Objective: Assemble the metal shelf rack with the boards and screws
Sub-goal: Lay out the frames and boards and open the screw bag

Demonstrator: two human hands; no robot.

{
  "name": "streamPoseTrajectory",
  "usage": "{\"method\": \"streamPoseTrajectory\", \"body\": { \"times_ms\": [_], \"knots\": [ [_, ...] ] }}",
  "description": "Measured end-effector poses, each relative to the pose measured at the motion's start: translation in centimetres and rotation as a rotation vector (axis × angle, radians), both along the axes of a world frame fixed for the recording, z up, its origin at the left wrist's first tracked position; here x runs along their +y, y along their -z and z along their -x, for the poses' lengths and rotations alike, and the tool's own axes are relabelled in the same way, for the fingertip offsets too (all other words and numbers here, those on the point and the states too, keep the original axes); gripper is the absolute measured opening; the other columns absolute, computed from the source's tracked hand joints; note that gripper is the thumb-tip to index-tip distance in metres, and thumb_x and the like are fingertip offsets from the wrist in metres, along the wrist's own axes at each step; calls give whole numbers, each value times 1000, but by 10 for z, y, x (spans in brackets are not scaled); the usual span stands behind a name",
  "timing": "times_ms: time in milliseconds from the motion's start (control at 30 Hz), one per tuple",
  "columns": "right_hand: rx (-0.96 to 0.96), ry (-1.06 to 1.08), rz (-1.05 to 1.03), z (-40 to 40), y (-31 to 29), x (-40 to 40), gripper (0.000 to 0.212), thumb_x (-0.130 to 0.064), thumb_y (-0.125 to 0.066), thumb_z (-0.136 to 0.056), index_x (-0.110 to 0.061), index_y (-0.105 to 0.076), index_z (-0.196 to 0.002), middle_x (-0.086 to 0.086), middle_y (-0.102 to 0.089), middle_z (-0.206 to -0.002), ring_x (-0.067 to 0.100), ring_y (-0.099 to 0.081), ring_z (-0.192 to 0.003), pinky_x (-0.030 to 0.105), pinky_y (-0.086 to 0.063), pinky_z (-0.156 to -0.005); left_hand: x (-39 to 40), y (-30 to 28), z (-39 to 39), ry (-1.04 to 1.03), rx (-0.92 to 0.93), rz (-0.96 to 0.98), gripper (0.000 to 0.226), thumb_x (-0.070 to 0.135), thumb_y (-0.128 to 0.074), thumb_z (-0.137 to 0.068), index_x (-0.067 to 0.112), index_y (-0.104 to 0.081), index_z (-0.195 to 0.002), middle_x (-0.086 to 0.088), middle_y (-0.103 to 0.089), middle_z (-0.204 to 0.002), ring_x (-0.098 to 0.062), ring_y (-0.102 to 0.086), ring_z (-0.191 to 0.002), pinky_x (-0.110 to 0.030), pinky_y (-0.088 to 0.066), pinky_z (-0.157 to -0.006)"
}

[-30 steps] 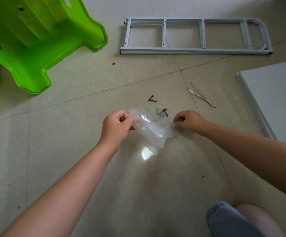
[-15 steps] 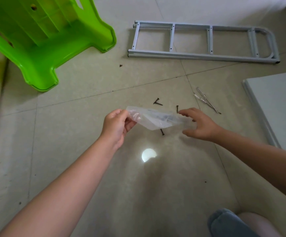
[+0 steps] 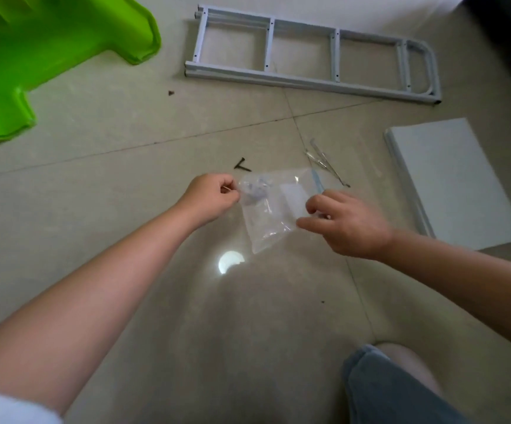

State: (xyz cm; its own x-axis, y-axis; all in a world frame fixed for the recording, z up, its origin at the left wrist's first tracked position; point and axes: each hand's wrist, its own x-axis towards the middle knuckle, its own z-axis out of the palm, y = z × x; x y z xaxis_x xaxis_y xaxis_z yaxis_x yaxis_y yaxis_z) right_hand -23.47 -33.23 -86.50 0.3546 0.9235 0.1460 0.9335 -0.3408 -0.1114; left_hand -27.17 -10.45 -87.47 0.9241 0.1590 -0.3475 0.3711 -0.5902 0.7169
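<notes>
hands over tiled floor as i watch, left hand (image 3: pixel 209 195) pinching clear plastic bag (image 3: pixel 274 209) corner, right hand (image 3: pixel 344 223) pinching its opposite edge, black screws (image 3: pixel 242 165) just beyond

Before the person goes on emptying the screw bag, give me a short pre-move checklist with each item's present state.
1. Left hand pinches a corner of the plastic bag: ok.
2. Right hand grips the bag's other side: ok.
3. Hardware left inside the bag, dark pieces near the left corner: ok; count cannot tell.
4. Loose screws on the floor within view: ok.
5. Metal side frame lies flat, apart from the hands: ok.
6. White board lies flat on the floor at the right: ok.
</notes>
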Motion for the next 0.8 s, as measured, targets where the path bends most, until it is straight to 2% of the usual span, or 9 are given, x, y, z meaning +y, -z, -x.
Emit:
{"method": "streamPoseTrajectory", "body": {
  "times_ms": [67, 133, 233, 300, 367, 467, 567, 667, 800],
  "knots": [
    [22, 110, 74, 5, -2, -20, 36, -4, -37, -67, -11, -70, -80, 12, -60, -68, 25, -54, -48, 23, -41, -43, -17, 1, -13, 84, -27, -77, 21, 5, -51, -89, 4, -66, -103, -8, -62, -91, -18, -55, -86, -14, -35, -58],
    [16, 304, 263, 12, -11, -33, 41, -6, -33, -68, -10, -70, -85, 14, -57, -75, 28, -57, -53, 22, -32, -43, -34, 6, -23, 182, -34, -129, 27, 6, -50, -89, 5, -62, -113, -11, -64, -109, -22, -59, -100, -16, -39, -74],
    [280, 640, 749, 26, -11, -44, 34, -6, -35, -88, -8, -46, -121, 16, -41, -119, 33, -56, -94, 32, -36, -58, -57, 18, -26, 422, 44, -248, 33, 11, -48, -90, 7, -57, -121, -14, -56, -124, -26, -52, -114, -25, -39, -89],
    [459, 701, 969, 37, -3, -47, 36, -13, -39, -92, -6, -39, -127, 14, -37, -127, 31, -54, -108, 36, -44, -75, -70, 25, -21, 563, 102, -333, 34, 13, -44, -91, 8, -55, -123, -15, -52, -127, -27, -49, -118, -28, -39, -92],
    [525, 678, 1054, 41, 5, -48, 43, -32, -45, -91, -8, -42, -127, 10, -45, -125, 27, -53, -112, 35, -45, -86, -76, 31, -13, 645, 143, -391, 34, 14, -42, -91, 10, -56, -122, -15, -51, -128, -29, -49, -118, -31, -42, -94],
    [466, 644, 931, 31, 14, -47, 53, -52, -46, -88, -11, -51, -122, 8, -52, -123, 25, -51, -114, 32, -43, -87, -75, 39, -2, 687, 200, -450, 34, 15, -41, -92, 11, -55, -123, -13, -50, -128, -29, -48, -118, -32, -42, -95],
    [386, 624, 686, 16, 21, -40, 64, -47, -55, -85, -13, -33, -134, 9, -37, -134, 27, -39, -122, 35, -42, -88, -65, 40, 5, 679, 225, -486, 38, 21, -37, -91, 10, -56, -123, -13, -51, -127, -29, -49, -117, -32, -42, -95],
    [399, 605, 619, 6, 27, -32, 89, -45, -63, -80, -27, -7, -146, 11, -18, -144, 30, -33, -125, 37, -44, -87, -56, 38, 7, 635, 206, -486, 52, 30, -27, -84, 9, -58, -120, -13, -53, -125, -28, -49, -116, -31, -42, -94],
    [400, 645, 637, -1, 39, -26, 83, -42, -61, -82, -35, -7, -145, 13, -27, -136, 31, -43, -117, 36, -44, -84, -51, 38, 5, 552, 126, -459, 33, 14, -41, -92, 7, -57, -120, -11, -53, -125, -25, -48, -118, -29, -39, -94]
  ]
}}
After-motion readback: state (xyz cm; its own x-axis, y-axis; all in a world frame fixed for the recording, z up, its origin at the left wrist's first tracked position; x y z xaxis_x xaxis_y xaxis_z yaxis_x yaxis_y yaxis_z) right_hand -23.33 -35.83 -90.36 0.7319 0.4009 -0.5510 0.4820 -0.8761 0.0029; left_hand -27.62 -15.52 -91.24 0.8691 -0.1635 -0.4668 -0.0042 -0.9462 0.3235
